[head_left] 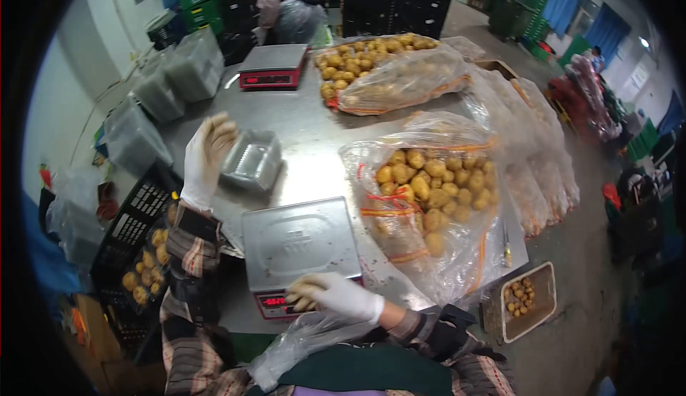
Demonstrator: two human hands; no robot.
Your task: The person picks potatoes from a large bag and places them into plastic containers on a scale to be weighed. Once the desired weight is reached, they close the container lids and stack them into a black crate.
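Currently, left hand (206,156) grips one tray (251,160); right hand (336,296) is clamped on potatoes (300,300) over the nearer scale (299,240) of two.

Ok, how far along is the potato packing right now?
Done: some potatoes already sit in the black crate at the left. In hand: the left hand is at an empty clear tray; the right hand is by the display of the scale, whose platform is bare. Left: the open bag holds many loose potatoes, and more bags lie behind it.
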